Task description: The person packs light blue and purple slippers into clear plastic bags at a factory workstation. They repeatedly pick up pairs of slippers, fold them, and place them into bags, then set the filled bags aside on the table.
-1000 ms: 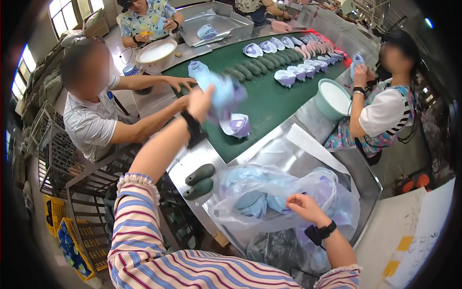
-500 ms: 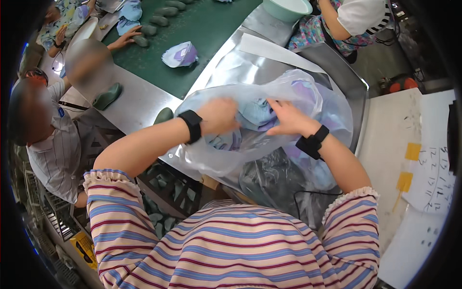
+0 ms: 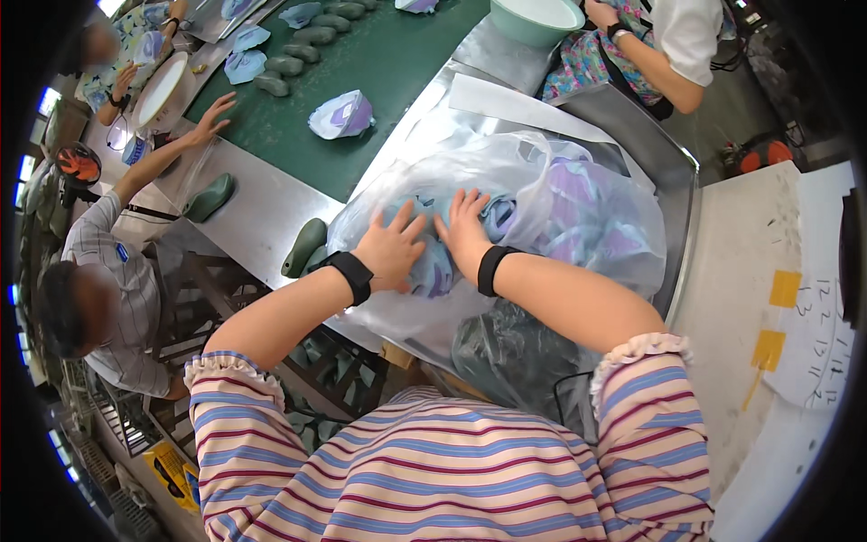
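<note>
A big clear plastic bag [image 3: 411,314] lies spread on the metal table in front of me, filled with light blue and purple fabric shoe uppers [image 3: 499,218]. My left hand [image 3: 390,251] reaches into its mouth, palm down, with fingers spread over the uppers. Beside it, my right hand [image 3: 466,237] is open too, fingers stretched forward on the pieces. Neither hand has closed on anything. More uppers show through the plastic right of my right hand. The folds partly hide those under my palms.
Beyond the bag runs a green conveyor belt [image 3: 298,149] carrying an upper [image 3: 341,116] and several dark green shoe lasts [image 3: 285,66]. Another last [image 3: 307,247] stands on the metal edge. Dark plastic [image 3: 510,348] lies nearer me. Co-workers sit left and far right, near a basin [image 3: 535,25].
My right hand has shifted left, close to my left hand. My left hand has come down and back slightly, fingers now spread. The left co-worker's hand has withdrawn from the lasts.
</note>
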Demonstrator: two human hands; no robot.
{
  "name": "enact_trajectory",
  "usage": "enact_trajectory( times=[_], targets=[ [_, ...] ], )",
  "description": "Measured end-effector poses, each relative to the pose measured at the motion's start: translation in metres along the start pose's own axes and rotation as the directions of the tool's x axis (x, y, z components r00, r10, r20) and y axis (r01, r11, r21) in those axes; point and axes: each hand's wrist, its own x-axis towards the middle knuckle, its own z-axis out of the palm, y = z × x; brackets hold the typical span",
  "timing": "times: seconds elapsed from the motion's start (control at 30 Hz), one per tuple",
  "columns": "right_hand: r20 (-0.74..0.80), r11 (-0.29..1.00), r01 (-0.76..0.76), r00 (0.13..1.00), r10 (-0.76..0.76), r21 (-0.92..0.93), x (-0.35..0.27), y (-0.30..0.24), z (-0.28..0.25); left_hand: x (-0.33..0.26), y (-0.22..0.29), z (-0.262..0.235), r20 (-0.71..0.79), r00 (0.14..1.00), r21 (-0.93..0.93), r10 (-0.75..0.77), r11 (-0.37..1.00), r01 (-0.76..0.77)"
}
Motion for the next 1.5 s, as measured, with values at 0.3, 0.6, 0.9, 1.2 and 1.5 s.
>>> enact_trajectory(
  times=[0.3, 0.6, 0.9, 1.2, 1.5],
  targets=[
    [-0.380, 0.435, 0.320, 0.923, 0.056, 0.842, -0.021, 0.147, -0.023, -0.006, -0.017, 0.019, -0.096, 0.995, -0.523, 0.029, 0.849, -0.075],
    [-0.383, -0.742, 0.417, 0.894, 0.232, 0.525, -0.126, 0.135, -0.101, -0.035, 0.044, -0.066, -0.385, 0.795, -0.784, -0.469, -0.288, -0.550],
    [-0.441, -0.331, 0.677, 0.702, 0.559, 0.657, -0.106, 0.092, -0.083, -0.061, 0.016, -0.032, -0.411, 0.768, -0.328, -0.491, -0.707, -0.627],
    [-0.687, 0.240, 0.689, 0.497, 0.530, 0.684, -0.061, 0.122, -0.095, -0.058, -0.038, -0.057, -0.390, 0.673, -0.526, -0.628, -0.448, -0.723],
    [-0.498, 0.175, 0.483, 0.698, 0.515, 0.858, 0.015, 0.146, -0.089, -0.029, -0.087, -0.073, -0.407, 0.893, -0.911, -0.191, 0.016, -0.412]
  ],
)
